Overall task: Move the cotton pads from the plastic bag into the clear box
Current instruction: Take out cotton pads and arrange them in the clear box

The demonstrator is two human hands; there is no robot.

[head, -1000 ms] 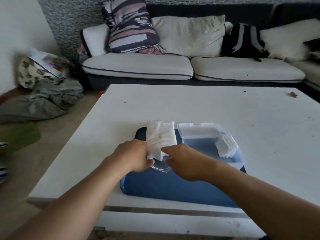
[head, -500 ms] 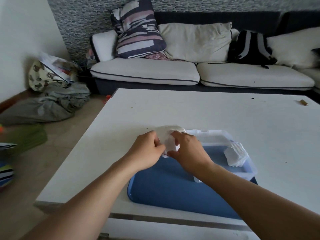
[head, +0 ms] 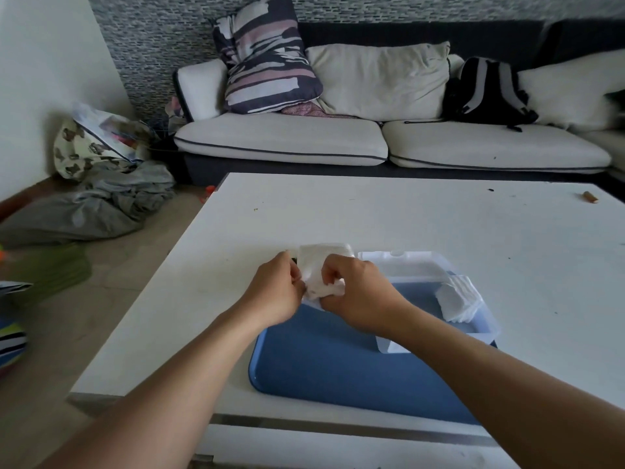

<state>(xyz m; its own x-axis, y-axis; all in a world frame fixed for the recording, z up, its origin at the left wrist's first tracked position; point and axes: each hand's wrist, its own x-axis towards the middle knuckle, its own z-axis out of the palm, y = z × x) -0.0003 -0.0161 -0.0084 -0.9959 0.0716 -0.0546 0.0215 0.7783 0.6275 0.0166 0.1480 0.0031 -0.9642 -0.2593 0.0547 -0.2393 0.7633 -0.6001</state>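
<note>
Left hand [head: 275, 292] and right hand [head: 360, 299] both pinch the white plastic bag of cotton pads [head: 323, 269]; clear plastic box [head: 473, 319] right of them on blue tray [head: 338, 360], right forearm covering its near corner.

A big white table [head: 406, 218] fills the room's middle. Behind it stands a white sofa [head: 280, 143] with a striped pillow [head: 267, 59] and black backpack [head: 487, 89]. Grey clothes [head: 88, 208] lie on the floor.

Tray [head: 338, 367] on table [head: 406, 218], at near edge. Clear box [head: 487, 328] on tray's right part, lid [head: 399, 265] behind it. Stack of cotton pads [head: 458, 301] in box, right end. Plastic bag [head: 321, 265] above tray's far left corner, between left hand [head: 275, 292] and right hand [head: 360, 296]. Sofa [head: 280, 143] behind table.
</note>
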